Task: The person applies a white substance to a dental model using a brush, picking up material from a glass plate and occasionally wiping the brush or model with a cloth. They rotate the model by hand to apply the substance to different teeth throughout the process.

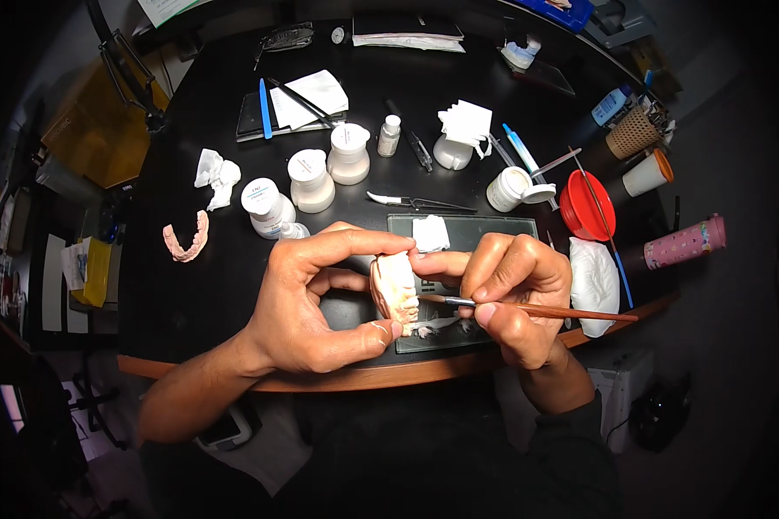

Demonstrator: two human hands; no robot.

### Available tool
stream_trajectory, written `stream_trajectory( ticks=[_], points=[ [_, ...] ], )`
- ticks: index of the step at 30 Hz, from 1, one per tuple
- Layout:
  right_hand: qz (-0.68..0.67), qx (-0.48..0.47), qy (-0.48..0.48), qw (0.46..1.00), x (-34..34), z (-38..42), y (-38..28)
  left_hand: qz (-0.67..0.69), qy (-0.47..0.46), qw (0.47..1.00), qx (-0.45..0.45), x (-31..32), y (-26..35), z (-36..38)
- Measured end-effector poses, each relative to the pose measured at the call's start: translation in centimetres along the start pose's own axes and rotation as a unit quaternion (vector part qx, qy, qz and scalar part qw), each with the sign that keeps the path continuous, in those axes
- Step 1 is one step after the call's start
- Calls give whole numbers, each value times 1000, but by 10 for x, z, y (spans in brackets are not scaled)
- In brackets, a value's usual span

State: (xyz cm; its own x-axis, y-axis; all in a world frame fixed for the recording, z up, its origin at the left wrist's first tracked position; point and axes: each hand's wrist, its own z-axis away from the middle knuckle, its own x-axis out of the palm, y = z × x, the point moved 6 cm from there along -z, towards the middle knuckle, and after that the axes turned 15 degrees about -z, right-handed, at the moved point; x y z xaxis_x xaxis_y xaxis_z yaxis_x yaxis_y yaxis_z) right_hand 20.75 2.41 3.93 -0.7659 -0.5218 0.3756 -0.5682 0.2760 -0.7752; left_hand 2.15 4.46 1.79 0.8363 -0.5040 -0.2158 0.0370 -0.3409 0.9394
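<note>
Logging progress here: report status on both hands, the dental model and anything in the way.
Left hand gripping dental model. Right hand holding brush, tip right by the model, contact unclear. Nothing visible blocking the brush.

Cream dental model (395, 291), reddish-brown brush handle (584, 312), red bowl (579, 216), pink patterned bottle (684, 242), black tabletop (160, 303)

One camera looks out from the head of the person (381, 450), above and just behind the near edge (381, 378) of the tabletop (203, 303), facing forward and down. Though close, its wide, bowed view spans left edge to right.
</note>
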Motion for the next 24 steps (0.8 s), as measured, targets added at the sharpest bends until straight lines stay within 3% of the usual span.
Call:
stream_trajectory(
  ticks=[24],
  points=[
    [5,-1,11,1000,3,-1,-2,6,-6,1000,2,0,1,0]
  ],
)
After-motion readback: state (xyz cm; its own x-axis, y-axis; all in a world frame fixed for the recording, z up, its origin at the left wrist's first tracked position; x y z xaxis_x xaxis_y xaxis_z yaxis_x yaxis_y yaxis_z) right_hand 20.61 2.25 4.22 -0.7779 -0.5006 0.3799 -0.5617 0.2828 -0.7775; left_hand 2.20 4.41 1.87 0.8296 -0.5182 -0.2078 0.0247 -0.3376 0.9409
